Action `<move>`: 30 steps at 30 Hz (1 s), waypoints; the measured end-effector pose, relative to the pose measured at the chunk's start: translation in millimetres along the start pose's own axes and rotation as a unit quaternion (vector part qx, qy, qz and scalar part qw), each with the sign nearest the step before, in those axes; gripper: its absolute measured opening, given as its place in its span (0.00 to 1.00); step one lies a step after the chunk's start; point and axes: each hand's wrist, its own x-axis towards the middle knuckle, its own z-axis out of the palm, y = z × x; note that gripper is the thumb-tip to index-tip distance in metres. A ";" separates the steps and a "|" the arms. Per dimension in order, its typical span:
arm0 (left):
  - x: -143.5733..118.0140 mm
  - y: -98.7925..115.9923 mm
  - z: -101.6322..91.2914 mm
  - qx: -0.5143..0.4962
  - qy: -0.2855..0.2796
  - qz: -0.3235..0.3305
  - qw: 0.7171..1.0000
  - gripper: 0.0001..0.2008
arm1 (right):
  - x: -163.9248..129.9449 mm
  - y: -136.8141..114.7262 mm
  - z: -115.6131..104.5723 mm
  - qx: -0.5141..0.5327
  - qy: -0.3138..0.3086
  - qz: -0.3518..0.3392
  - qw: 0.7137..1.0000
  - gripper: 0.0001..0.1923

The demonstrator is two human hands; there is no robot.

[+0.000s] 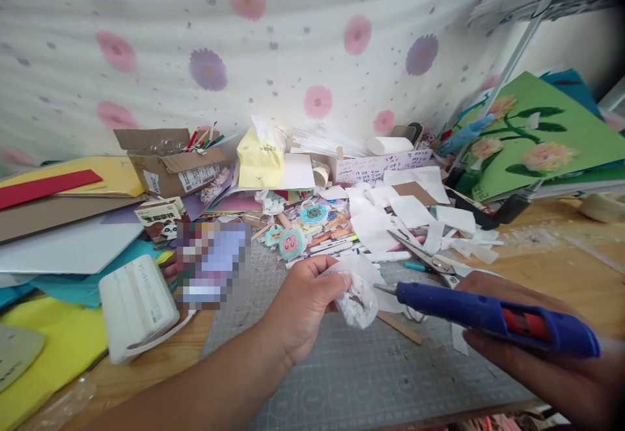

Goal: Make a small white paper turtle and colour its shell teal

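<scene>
While the person is sitting at the desk [576,275], the left hand [303,301] is pinching a crumpled white paper [359,297] between thumb and fingers. The paper is hanging just over the grey mat [371,372], near the middle of the desk. The right hand [547,359] is gripping a blue glue gun [493,317], with the fingers wrapped under it. The gun is lying flat in the hand and its metal tip is pointing left, almost touching the paper.

Just behind the gun, scissors [424,255] are lying on the mat among white paper scraps [415,213]. A thin wooden stick [398,327] is resting on the mat under the paper. Small round stickers and pens are piling up behind the left hand.

To the left, a white box [137,307] is sitting on yellow and blue sheets. Farther back, a brown carton [170,164] is holding pens, and a yellow tissue pack [260,154] is standing beside it. On the right, a green card with flowers [541,135] is leaning up. A flowered cloth [244,47] is hanging behind it all.
</scene>
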 end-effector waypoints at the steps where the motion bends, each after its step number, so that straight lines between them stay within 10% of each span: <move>1: -0.5 0.7 0.2 -0.003 -0.001 -0.001 1.000 0.06 | 0.8 -1.5 -0.9 -0.002 -0.008 -0.011 1.000 0.07; 13: 0.6 1.2 0.8 -0.014 -0.012 -0.008 1.000 0.06 | -5.8 16.8 -13.3 0.024 -0.001 0.041 0.999 0.06; 19: 4.1 0.4 -2.7 0.029 -0.017 0.026 0.999 0.05 | 4.7 104.9 -63.2 0.140 0.142 0.312 0.929 0.11; 24: 4.1 0.3 -4.5 0.042 -0.032 0.025 0.998 0.07 | -6.1 169.6 -104.8 0.082 0.238 0.371 0.894 0.11; 30: 4.8 -1.0 -5.1 0.050 -0.026 0.021 0.998 0.08 | -19.6 212.7 -108.3 0.056 0.214 0.416 0.882 0.12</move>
